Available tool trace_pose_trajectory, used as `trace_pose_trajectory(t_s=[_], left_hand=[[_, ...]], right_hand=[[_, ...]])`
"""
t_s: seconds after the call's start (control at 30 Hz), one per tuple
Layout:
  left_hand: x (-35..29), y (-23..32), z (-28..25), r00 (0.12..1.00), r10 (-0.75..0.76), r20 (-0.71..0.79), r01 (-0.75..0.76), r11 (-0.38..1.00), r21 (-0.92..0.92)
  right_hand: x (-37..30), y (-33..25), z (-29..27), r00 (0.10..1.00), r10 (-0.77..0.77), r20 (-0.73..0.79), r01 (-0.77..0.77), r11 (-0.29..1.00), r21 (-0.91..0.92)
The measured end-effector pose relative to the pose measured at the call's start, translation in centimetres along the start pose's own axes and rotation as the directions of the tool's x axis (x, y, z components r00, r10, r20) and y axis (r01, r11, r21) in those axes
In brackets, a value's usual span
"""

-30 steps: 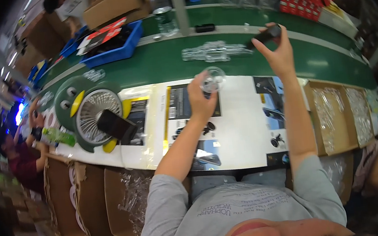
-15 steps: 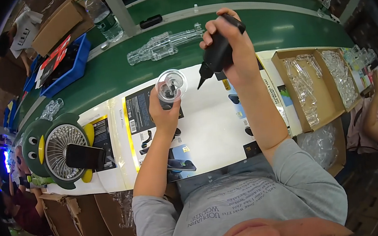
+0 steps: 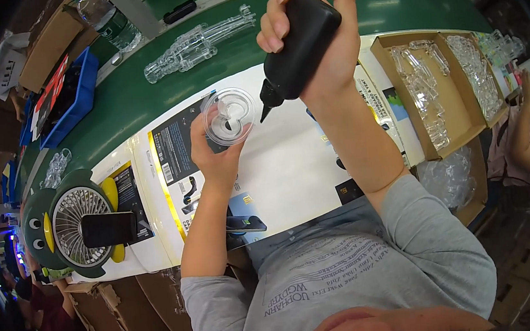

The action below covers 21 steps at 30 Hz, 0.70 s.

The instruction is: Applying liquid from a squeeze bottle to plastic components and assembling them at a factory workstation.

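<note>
My left hand (image 3: 213, 155) grips a clear round plastic part (image 3: 229, 116) by its rim, holding it above the white printed sheet (image 3: 285, 170). Inside the part's ring some curved clear pieces show. Up and to the right, my right hand (image 3: 329, 42) is wrapped round a black squeeze bottle (image 3: 301, 45) with a pointed nozzle. The nozzle tip points down and left, close to the right edge of the clear part but apart from it. Beyond my hands, an assembled clear plastic piece (image 3: 191, 49) lies on the green table (image 3: 384, 7).
A cardboard tray (image 3: 447, 144) at right holds several clear parts. A penguin-shaped fan (image 3: 58, 223) with a phone (image 3: 109, 229) before it stands left. Farther back are a blue bin (image 3: 85, 97), a water bottle (image 3: 111, 23) and a black case (image 3: 180, 11). A co-worker (image 3: 524, 138) sits right.
The black bottle has come nearer to the camera and moved slightly left, its nozzle now closer to the clear part. My left hand has turned the part a little. The whole view has shifted.
</note>
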State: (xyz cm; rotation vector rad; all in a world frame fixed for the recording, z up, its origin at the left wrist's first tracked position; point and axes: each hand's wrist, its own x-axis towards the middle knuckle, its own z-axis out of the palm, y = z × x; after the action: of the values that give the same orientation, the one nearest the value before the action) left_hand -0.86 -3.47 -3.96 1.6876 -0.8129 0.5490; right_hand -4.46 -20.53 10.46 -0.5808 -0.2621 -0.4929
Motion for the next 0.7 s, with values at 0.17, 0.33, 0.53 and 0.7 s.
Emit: trace_pose_trajectory(t_s=[0.17,0.33,0.53,0.7], left_hand=[[0.14,0.17,0.09,0.999,0.04,-0.005,-0.04,0.999,0.032],[0.1,-0.05,0.01,0.999,0.04,-0.017,-0.039,0.999,0.012],[0.24,0.32,-0.03,0.999,0.047,-0.016,-0.046,0.999,0.027],[0.36,0.33,-0.06,0.997,0.079,0.003,-0.079,0.996,0.033]], right_hand=[[-0.2,0.23,-0.55,0.999,-0.018,0.043,0.02,0.998,-0.062],[-0.4,0.52,-0.14,0.999,-0.03,0.034,0.032,0.999,-0.042],[-0.41,0.54,-0.15,0.999,-0.024,0.047,0.026,0.998,-0.052],[-0.4,0.6,-0.25,0.999,-0.016,0.047,0.018,0.999,-0.049]])
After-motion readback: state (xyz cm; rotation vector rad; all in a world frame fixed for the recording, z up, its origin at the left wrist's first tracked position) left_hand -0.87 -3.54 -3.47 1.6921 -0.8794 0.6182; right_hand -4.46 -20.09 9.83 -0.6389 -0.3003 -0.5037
